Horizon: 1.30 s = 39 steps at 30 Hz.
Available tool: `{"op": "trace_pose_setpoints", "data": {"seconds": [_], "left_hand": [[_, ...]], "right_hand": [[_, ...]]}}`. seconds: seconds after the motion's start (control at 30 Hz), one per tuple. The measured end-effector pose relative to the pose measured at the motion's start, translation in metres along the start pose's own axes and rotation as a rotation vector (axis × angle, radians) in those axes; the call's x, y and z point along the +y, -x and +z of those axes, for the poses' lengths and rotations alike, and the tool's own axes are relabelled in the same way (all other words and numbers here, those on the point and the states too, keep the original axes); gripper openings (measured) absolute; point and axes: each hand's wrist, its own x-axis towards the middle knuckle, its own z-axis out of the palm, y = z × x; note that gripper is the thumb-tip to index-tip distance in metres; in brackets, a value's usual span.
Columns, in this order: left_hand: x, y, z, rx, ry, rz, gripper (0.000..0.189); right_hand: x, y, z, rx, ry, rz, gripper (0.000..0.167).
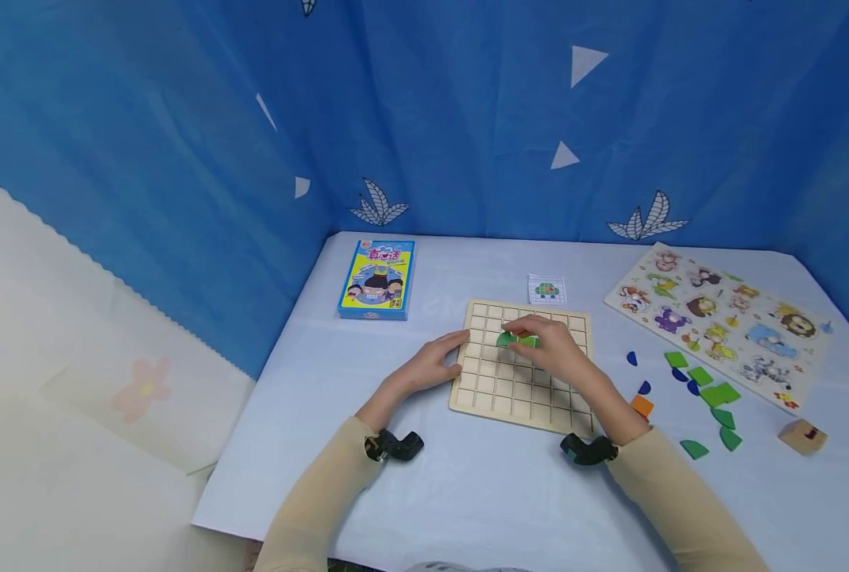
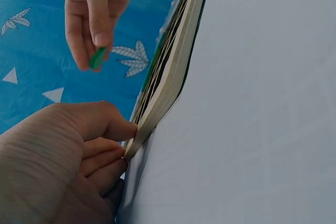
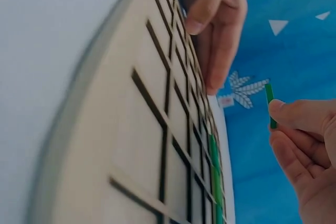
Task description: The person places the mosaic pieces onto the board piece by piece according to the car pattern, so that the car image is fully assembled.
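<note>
A square wooden grid board (image 1: 483, 389) lies on the table in front of me. My left hand (image 1: 427, 364) rests at its left side, thumb and fingertips against the edge in the left wrist view. Above the board, my right hand (image 1: 551, 346) pinches a dark green quarter-circle piece (image 3: 271, 106) between thumb and fingers, held off the surface in the right wrist view. Light green pieces (image 1: 527, 342) sit in the grid beneath the right hand, partly covered by its fingers. Behind the board lies a small picture card (image 1: 547, 290) with a green figure on a grid.
Loose green quarter-circles (image 1: 694, 450), green squares (image 1: 720, 394), blue half-circles (image 1: 644, 388) and an orange piece (image 1: 642, 406) lie right of the board. Further right are an animal puzzle board (image 1: 724, 326) and a wooden block (image 1: 802, 437). A blue game box (image 1: 376, 280) stands back left.
</note>
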Motion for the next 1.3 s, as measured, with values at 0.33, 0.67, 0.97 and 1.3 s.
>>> {"op": "trace_pose_setpoints", "data": {"seconds": [0.33,0.67,0.97,1.3], "left_hand": [[0.000,0.000,0.000,0.003,0.004,-0.006,0.063],[0.000,0.000,0.000,0.005,-0.002,0.013,0.063],[0.000,0.000,0.000,0.003,-0.007,0.014,0.063],[0.000,0.000,0.000,0.005,-0.004,0.012,0.063]], "right_hand": [[0.008,-0.003,0.028,-0.037,-0.026,0.031,0.030],[0.012,-0.005,0.035,-0.058,0.039,-0.017,0.029],[0.013,-0.005,0.036,-0.063,0.052,-0.019,0.031],[0.012,-0.006,0.038,-0.035,0.032,-0.029,0.023]]}}
